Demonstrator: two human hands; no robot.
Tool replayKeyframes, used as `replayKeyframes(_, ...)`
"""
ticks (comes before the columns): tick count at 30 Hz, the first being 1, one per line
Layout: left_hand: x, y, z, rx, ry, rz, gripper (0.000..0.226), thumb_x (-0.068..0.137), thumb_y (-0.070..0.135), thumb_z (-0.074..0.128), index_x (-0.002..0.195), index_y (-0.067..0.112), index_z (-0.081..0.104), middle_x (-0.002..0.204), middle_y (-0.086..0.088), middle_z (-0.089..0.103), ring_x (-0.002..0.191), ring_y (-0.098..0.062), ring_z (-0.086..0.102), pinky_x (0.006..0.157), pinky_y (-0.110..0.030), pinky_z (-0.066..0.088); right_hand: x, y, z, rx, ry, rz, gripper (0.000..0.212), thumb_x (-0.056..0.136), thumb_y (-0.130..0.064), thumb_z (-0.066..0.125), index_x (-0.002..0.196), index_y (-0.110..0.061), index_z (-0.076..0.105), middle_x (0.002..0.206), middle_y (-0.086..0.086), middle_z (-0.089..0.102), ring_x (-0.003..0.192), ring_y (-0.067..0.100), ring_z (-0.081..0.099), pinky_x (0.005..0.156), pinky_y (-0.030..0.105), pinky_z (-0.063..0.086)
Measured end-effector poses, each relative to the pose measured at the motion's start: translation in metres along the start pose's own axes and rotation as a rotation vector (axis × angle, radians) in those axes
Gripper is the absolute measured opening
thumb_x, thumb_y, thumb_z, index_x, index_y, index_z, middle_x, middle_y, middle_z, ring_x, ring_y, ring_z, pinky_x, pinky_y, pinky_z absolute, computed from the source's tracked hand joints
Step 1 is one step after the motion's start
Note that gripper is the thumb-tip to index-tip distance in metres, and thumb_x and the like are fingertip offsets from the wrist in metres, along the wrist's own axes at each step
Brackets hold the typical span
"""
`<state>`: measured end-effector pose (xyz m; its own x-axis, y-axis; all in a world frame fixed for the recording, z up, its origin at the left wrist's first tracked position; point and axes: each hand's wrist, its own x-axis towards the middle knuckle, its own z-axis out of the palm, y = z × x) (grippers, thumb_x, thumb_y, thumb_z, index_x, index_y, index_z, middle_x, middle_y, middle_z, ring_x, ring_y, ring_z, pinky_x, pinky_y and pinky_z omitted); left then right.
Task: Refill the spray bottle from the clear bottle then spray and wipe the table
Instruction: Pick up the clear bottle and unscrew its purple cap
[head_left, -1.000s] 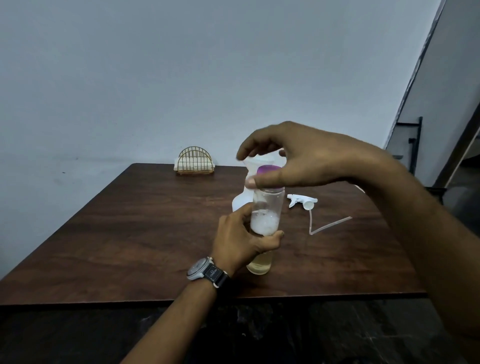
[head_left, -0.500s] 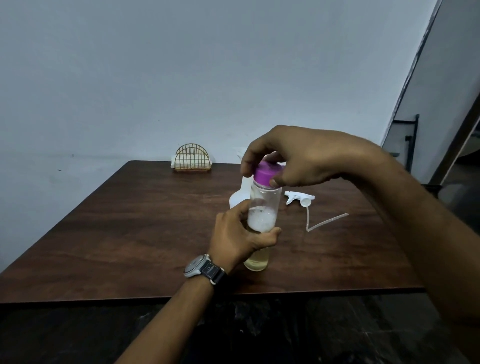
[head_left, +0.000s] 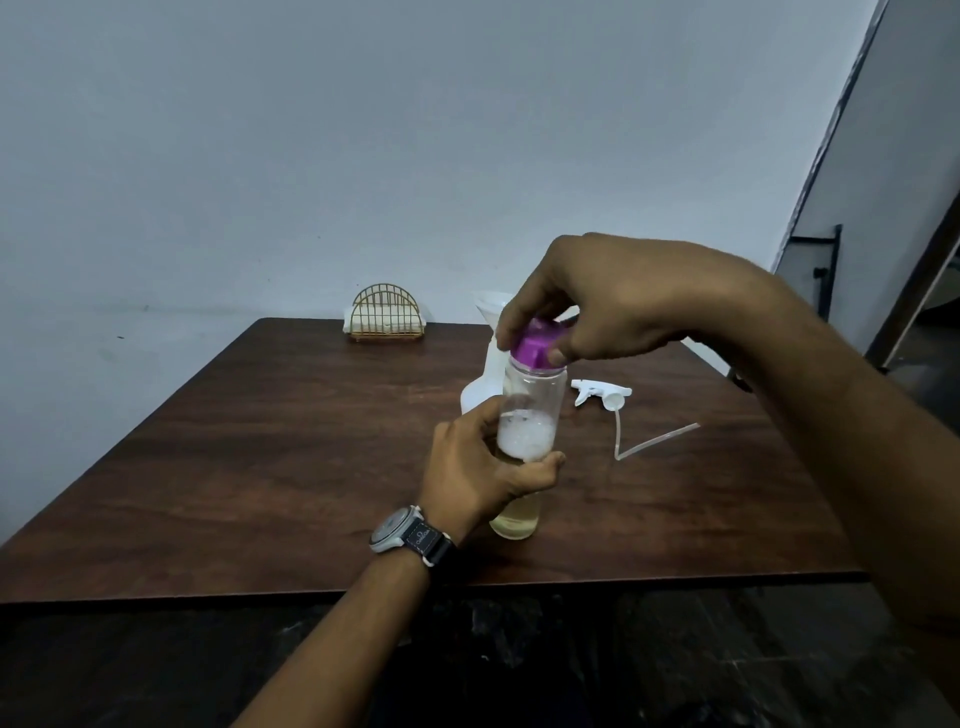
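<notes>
Clear bottle: stands upright on the table, near the front edge and about midway across. It holds pale yellow liquid at the bottom and a band of white foam around mid-height.
Purple cap: sits on the neck of the clear bottle. Whether it is screwed tight cannot be told.
Left hand: grasps the clear bottle round its middle, with the thumb across the front and the fingers curled round the far side.
Right hand: reaches in from the right, above the bottle. Its thumb and fingertips pinch the purple cap from the sides.
Spray bottle: white, just behind the clear bottle and partly hidden by it and by the left hand.
Funnel: white, stands in the spray bottle's neck, with its rim partly behind the right hand.
Spray head: white, lies on the table to the right of the clear bottle and apart from it.
Dip tube: runs from the spray head toward the front, then bends up to the right in a V.
Napkin holder: gold wire, at the far edge of the table by the wall, with white napkins inside.
Watch: on the left wrist, pale case and dark strap.
</notes>
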<state>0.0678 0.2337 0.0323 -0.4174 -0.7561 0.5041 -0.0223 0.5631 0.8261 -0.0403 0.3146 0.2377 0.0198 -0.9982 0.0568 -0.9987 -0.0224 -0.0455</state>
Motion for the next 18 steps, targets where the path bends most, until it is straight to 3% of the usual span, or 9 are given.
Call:
replayKeyframes(2, 0.0, 0.0, 0.0, -0.015, -0.003, -0.004, 0.053, 0.061, 0.026, 0.095, 0.109, 0.029, 0.074, 0.085, 0.01, 0.077, 0.078, 0.0, 0.073, 0.07, -0.031, 0.062, 0.002, 0.005, 0.003, 0.065, -0.048, -0.069, 0.05, 0.081, 0.0, 0.07, 0.105, -0.043, 0.078, 0.11, -0.016, 0.077, 0.111, 0.016, 0.071, 0.098, 0.048, 0.057)
replayKeyframes(4, 0.0, 0.0, 0.0, -0.017, 0.001, 0.009, 0.053, 0.06, 0.025, 0.095, 0.109, 0.028, 0.074, 0.085, 0.011, 0.077, 0.078, 0.0, 0.073, 0.07, -0.028, 0.061, -0.001, 0.01, 0.002, 0.223, -0.095, -0.114, 0.051, 0.082, 0.0, 0.08, 0.118, -0.036, 0.075, 0.12, -0.016, 0.075, 0.117, 0.003, 0.067, 0.105, 0.031, 0.053)
replayKeyframes(6, 0.0, 0.002, 0.0, -0.013, 0.0, 0.005, 0.052, 0.06, 0.026, 0.094, 0.108, 0.029, 0.074, 0.085, 0.012, 0.077, 0.078, 0.001, 0.073, 0.07, -0.028, 0.061, -0.007, 0.009, -0.002, 0.343, -0.074, -0.092, 0.051, 0.08, -0.03, 0.088, 0.128, -0.036, 0.071, 0.128, -0.023, 0.07, 0.12, -0.007, 0.062, 0.105, 0.02, 0.051)
replayKeyframes(8, 0.0, 0.002, 0.0, -0.015, -0.004, 0.0, 0.052, 0.06, 0.026, 0.094, 0.108, 0.03, 0.074, 0.086, 0.013, 0.077, 0.08, 0.002, 0.073, 0.072, -0.031, 0.061, -0.008, 0.005, -0.003, 0.221, 0.056, 0.017, 0.059, 0.072, -0.067, 0.08, 0.125, -0.042, 0.071, 0.125, -0.027, 0.069, 0.116, -0.004, 0.064, 0.103, 0.029, 0.053)
replayKeyframes(10, 0.0, 0.001, 0.0, -0.011, -0.002, 0.007, 0.052, 0.06, 0.027, 0.094, 0.109, 0.031, 0.073, 0.087, 0.013, 0.077, 0.08, 0.001, 0.073, 0.072, -0.032, 0.062, -0.004, 0.0, -0.001, 0.03, 0.15, 0.119, 0.061, 0.073, -0.079, 0.069, 0.117, -0.036, 0.075, 0.108, -0.018, 0.077, 0.097, 0.002, 0.071, 0.091, 0.034, 0.057)
replayKeyframes(12, 0.0, 0.0, 0.0, -0.003, 0.002, 0.011, 0.053, 0.06, 0.028, 0.093, 0.109, 0.03, 0.073, 0.087, 0.009, 0.078, 0.079, 0.0, 0.073, 0.071, -0.033, 0.062, 0.0, -0.001, 0.004, -0.064, 0.133, 0.123, 0.048, 0.082, -0.072, 0.068, 0.104, -0.031, 0.08, 0.088, -0.009, 0.08, 0.077, 0.006, 0.072, 0.073, 0.029, 0.055)
replayKeyframes(13, 0.0, 0.0, 0.0, 0.002, 0.003, 0.014, 0.053, 0.06, 0.029, 0.094, 0.11, 0.029, 0.073, 0.086, 0.008, 0.078, 0.078, 0.0, 0.073, 0.07, -0.033, 0.062, 0.0, -0.002, 0.004, -0.073, 0.108, 0.106, 0.039, 0.086, -0.065, 0.069, 0.105, -0.032, 0.08, 0.09, -0.01, 0.08, 0.079, 0.006, 0.069, 0.069, 0.028, 0.051)
replayKeyframes(15, 0.0, 0.0, 0.001, 0.01, 0.007, 0.018, 0.053, 0.06, 0.029, 0.094, 0.109, 0.028, 0.073, 0.085, 0.008, 0.078, 0.077, 0.0, 0.073, 0.069, -0.033, 0.061, -0.003, -0.005, 0.0, -0.083, 0.059, 0.065, 0.029, 0.089, -0.047, 0.075, 0.117, -0.04, 0.076, 0.105, -0.02, 0.075, 0.096, 0.003, 0.06, 0.076, 0.029, 0.049)
replayKeyframes(18, 0.0, 0.0, 0.001, 0.013, 0.005, 0.01, 0.053, 0.06, 0.029, 0.094, 0.108, 0.028, 0.073, 0.084, 0.008, 0.077, 0.077, -0.001, 0.073, 0.069, -0.033, 0.061, -0.002, -0.001, -0.001, -0.047, -0.012, 0.01, 0.041, 0.086, -0.02, 0.08, 0.117, -0.046, 0.075, 0.113, -0.021, 0.073, 0.11, 0.005, 0.063, 0.095, 0.037, 0.056)
